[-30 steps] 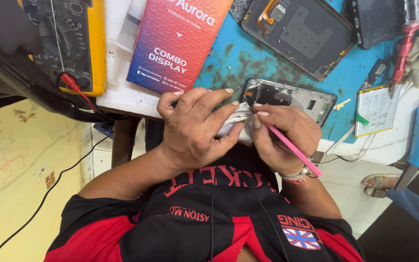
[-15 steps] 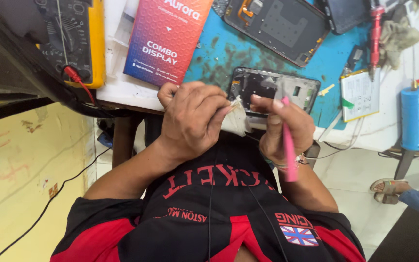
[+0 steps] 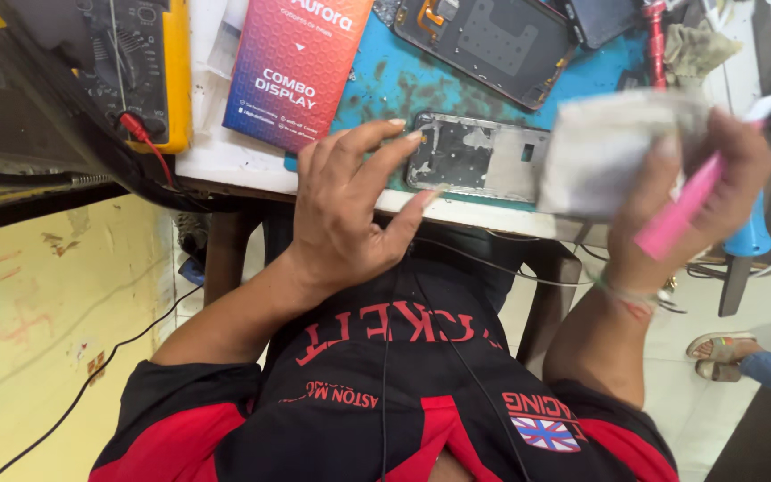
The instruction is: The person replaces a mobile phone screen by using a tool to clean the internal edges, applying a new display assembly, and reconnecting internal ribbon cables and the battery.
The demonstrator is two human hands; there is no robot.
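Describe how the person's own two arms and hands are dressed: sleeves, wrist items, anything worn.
Both arms are bare from short black sleeves with red panels, the left sleeve clearest. The left hand wears no ring, watch or glove. The right hand is blurred; a thin thread-like band with red circles its wrist. No gloves on either.

Black shirt (image 3: pixel 385 393) with red panels and lettering, short sleeves, flag patch (image 3: pixel 544 433), thread wristband (image 3: pixel 628 299)
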